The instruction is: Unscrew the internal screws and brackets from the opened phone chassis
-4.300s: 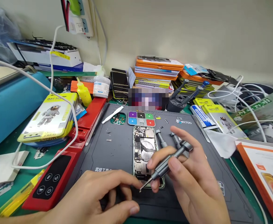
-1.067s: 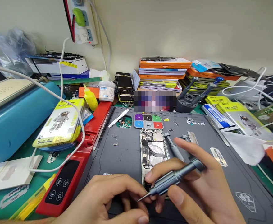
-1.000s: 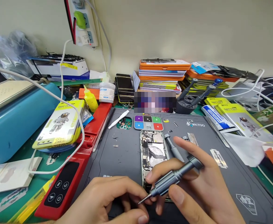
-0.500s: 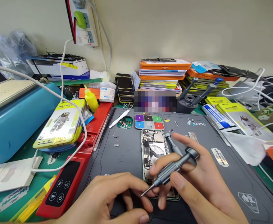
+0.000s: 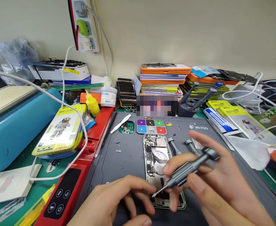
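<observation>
Screwdriver (image 5: 185, 172), clamped between your right hand's (image 5: 224, 185) thumb and fingers, has just shifted from left of the opened smartphone (image 5: 160, 142) to over its lower-left end, so the tip now sits nearer the frame; contact cannot be told. Your left hand (image 5: 111, 196) is beside that end, thumb and fingers apart, nothing seen between them. Phone lies on the dark mat (image 5: 126, 166) marked "WKTOO"; the yellow-edged pack (image 5: 63, 125) at left reads "BATTERY".

screwdriver (image 5: 183, 173): dark grey | work mat (image 5: 126, 166): grey, thin dark lines | magnetic pad (image 5: 151, 126): purple, black, green, blue, red
</observation>
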Action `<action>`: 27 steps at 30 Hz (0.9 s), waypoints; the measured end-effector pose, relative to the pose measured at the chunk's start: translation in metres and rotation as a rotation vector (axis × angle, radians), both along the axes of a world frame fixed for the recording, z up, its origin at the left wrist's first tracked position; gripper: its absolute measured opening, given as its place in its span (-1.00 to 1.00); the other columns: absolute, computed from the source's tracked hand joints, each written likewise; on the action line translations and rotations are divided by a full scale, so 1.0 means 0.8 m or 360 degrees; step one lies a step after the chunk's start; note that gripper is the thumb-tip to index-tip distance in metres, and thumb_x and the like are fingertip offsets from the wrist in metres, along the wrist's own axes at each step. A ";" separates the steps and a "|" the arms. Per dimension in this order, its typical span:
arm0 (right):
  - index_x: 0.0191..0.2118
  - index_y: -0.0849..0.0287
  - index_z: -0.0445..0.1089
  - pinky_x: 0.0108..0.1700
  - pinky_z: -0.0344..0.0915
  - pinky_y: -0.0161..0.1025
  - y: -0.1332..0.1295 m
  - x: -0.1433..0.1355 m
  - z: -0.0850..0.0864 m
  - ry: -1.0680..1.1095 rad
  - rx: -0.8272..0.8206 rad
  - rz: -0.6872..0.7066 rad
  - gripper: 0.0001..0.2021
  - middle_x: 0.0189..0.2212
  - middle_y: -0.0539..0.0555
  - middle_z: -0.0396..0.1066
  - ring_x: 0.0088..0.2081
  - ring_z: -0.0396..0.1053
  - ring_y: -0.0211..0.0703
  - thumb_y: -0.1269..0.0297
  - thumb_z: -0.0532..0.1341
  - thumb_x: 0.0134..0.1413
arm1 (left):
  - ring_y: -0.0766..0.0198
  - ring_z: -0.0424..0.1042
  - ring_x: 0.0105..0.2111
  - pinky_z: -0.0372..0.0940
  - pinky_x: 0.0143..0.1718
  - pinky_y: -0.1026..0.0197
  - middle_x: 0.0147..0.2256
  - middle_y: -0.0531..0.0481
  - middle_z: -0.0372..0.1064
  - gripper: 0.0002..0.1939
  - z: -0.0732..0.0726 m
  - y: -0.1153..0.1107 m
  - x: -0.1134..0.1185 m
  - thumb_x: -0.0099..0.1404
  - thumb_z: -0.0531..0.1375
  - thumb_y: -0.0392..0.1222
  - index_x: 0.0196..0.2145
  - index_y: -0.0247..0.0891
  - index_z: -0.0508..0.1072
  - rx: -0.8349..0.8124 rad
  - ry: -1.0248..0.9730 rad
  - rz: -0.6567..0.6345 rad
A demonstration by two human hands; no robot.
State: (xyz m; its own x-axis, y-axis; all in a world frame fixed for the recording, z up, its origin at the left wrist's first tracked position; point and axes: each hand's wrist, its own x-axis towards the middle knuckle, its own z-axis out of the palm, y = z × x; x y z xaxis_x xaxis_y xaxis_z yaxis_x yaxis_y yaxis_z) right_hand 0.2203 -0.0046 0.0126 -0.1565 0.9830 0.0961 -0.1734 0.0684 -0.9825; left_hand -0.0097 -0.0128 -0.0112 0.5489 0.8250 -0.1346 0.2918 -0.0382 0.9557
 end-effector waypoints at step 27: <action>0.51 0.00 0.06 -0.03 0.67 -0.07 0.008 0.030 -0.044 -0.1010 0.1273 0.0068 -0.14 0.16 0.21 0.56 0.11 0.59 0.10 0.65 0.28 0.19 | 0.11 0.49 -0.16 0.30 -0.26 0.02 0.02 -0.01 0.54 -0.59 -0.010 -0.015 0.001 0.54 0.04 -0.15 0.23 -0.25 0.45 0.1885 0.1224 -0.0054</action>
